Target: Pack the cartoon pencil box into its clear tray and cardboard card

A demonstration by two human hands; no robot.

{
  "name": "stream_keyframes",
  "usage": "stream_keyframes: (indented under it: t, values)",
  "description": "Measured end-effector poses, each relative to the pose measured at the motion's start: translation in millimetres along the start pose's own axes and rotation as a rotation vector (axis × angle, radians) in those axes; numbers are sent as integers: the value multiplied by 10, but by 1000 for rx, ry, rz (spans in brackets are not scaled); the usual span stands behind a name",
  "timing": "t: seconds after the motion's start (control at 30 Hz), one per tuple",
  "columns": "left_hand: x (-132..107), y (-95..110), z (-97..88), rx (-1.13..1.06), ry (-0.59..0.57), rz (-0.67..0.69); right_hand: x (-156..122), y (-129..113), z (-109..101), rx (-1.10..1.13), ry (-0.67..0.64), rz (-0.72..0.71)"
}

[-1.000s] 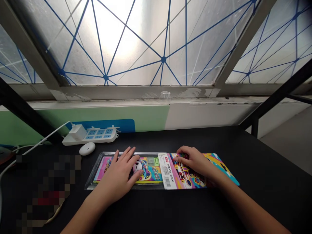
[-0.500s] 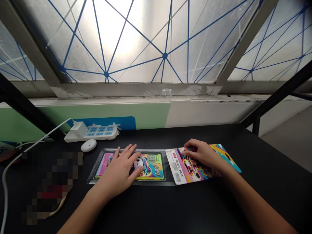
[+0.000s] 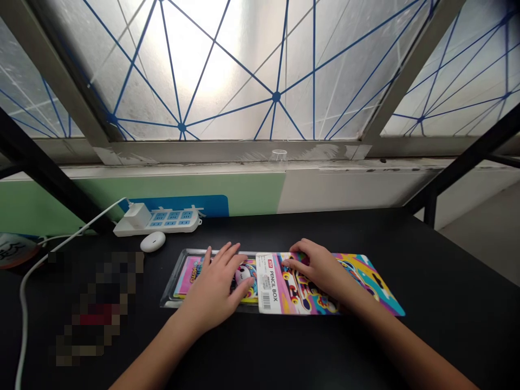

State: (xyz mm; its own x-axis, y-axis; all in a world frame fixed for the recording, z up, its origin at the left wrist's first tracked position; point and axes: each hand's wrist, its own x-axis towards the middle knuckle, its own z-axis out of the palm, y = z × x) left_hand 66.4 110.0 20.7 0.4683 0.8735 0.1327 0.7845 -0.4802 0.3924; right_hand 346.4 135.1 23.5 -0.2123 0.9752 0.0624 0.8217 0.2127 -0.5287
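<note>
A pencil box (image 3: 189,273) with bright cartoon prints lies in a shallow clear plastic tray (image 3: 170,295) on the black desk. My left hand (image 3: 217,279) rests flat over the box, palm down, fingers spread. To its right is a colourful backing card (image 3: 371,276) whose white end strip reads "PENCIL BOX". That card overlaps the tray's right part and hides the box's right end. Bent over the card, my right hand (image 3: 320,265) grips it near the far edge, thumb on the printed face; some of its fingertips are hidden.
At the back left, a white power strip (image 3: 179,223) has a plug and cable (image 3: 24,309) running left. A white rounded case (image 3: 153,242) sits before it. A blurred-out object (image 3: 97,314) lies at left. Behind, a clear cup (image 3: 279,156) stands on the window ledge.
My right hand has slid the card left, so it now covers the tray's right part and the box's right end. My left hand stays on the box. The view has shifted slightly.
</note>
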Motion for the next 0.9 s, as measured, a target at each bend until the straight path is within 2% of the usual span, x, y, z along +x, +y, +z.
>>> stream_keyframes:
  t: [0.13, 0.23, 0.33, 0.43, 0.53, 0.67, 0.8, 0.9]
  values:
    - [-36, 247, 8, -232, 18, 19, -11, -81, 103, 17, -19, -19]
    - [-70, 305, -35, -472, 53, -21, -12, -73, 97, 36, -36, -22]
    - [-74, 193, -123, -668, 176, -84, -10, -22, 35, 47, -54, -17]
    - [-28, -19, -199, -716, 376, -150, -18, 42, -61, 50, -74, -19]
    - [41, -215, -180, -882, 508, -266, -39, 117, -184, 63, -147, -36]
    - [102, -337, -54, -1252, 547, -347, -56, 206, -307, 74, -250, -38]
    - [118, -332, -31, -1319, 582, -340, -14, 130, -274, 25, -271, -36]
    - [123, -312, -65, -1336, 587, -348, 74, -106, -128, -63, -268, -89]
